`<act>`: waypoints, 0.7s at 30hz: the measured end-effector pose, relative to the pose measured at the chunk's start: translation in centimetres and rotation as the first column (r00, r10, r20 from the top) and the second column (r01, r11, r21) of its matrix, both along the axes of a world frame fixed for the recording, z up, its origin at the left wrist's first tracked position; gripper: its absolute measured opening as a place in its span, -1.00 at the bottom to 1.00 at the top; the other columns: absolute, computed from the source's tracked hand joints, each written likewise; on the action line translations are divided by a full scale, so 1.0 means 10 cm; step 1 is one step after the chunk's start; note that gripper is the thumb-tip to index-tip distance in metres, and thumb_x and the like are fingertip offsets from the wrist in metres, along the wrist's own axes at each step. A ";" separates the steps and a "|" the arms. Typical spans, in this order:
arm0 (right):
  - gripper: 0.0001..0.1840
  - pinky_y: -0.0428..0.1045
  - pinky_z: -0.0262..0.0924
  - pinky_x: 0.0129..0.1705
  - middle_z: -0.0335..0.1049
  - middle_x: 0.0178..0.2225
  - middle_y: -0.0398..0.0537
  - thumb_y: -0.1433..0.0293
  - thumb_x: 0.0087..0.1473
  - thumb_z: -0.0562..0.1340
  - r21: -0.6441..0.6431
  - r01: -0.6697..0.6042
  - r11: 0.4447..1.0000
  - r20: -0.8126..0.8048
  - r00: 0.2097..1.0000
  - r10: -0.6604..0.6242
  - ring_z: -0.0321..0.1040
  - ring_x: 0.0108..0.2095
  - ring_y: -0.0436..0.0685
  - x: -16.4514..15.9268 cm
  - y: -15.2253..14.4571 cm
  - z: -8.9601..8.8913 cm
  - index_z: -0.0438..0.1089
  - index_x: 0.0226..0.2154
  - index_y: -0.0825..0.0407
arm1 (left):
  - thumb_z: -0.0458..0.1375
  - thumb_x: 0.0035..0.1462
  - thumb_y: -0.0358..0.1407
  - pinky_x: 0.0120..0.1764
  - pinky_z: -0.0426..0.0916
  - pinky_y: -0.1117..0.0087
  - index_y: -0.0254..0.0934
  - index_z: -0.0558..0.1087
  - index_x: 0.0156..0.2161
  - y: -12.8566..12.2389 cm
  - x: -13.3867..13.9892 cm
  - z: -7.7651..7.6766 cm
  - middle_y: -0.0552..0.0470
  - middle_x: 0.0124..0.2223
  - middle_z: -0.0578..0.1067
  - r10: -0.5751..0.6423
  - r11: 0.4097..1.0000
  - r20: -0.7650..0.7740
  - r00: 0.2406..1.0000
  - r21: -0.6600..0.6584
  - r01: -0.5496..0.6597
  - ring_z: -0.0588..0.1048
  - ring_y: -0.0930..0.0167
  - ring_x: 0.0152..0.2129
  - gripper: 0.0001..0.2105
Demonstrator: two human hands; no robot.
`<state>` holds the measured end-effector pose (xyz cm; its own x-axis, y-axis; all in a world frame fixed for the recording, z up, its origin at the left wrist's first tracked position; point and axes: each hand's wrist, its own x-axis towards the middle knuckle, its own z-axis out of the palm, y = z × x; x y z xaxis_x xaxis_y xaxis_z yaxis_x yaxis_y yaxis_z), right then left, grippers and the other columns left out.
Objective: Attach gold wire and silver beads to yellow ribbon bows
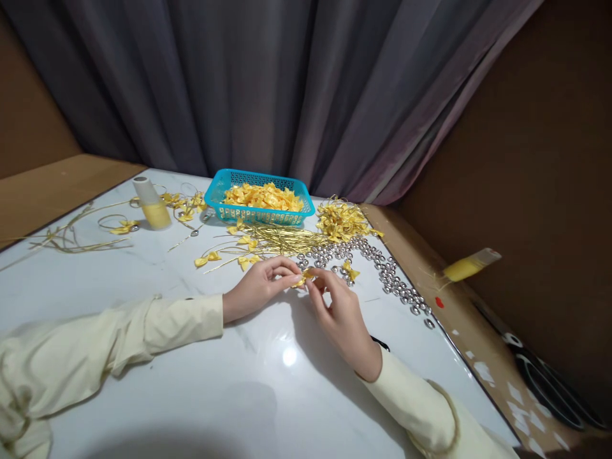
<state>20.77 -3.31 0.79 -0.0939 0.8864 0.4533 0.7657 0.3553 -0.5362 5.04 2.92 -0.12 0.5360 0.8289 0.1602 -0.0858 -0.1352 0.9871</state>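
At the frame's centre, the left hand and right hand pinch a small yellow bow. Silver beads crowd just beyond, trailing right; behind lie gold cords and, upper centre, a blue basket of bows.

Here's the little yellow piece, bright as butter, caught right between the fingertips of the left hand and the right hand! Only scraps of it peek out; fingers cover the rest, so its full shape and tilt escape me.
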 end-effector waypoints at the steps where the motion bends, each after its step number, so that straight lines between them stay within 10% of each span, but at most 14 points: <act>1: -0.84 0.00 0.15 -0.28 0.40 -0.37 -0.01 0.44 0.18 0.07 -0.021 0.001 1.000 -0.024 1.000 -0.002 0.31 -0.33 0.13 0.00 0.00 0.00 0.31 -0.20 0.09 | 0.18 0.06 -0.31 -0.29 0.29 0.45 -0.32 0.39 -0.31 0.00 0.00 0.00 0.08 -0.40 0.44 0.000 1.000 -0.001 1.000 0.013 0.000 0.43 0.47 -0.40 -0.89; 21: -0.95 -0.07 0.11 -0.40 0.28 -0.52 -0.17 0.41 0.06 0.15 -0.317 -0.167 0.934 -0.313 0.948 0.063 0.24 -0.48 0.02 0.09 0.04 0.13 0.25 -0.40 0.05 | 0.11 0.13 -0.28 -0.34 0.35 0.47 -0.25 0.42 -0.27 -0.03 -0.04 -0.05 0.02 -0.28 0.50 0.121 0.925 -0.179 0.976 0.377 -0.046 0.46 0.41 -0.32 -0.90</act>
<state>21.62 -2.94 2.12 -0.1136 0.9815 0.1544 0.5204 0.1912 -0.8322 4.60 2.59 -0.58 0.5194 0.7740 0.3622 0.1313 -0.4911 0.8612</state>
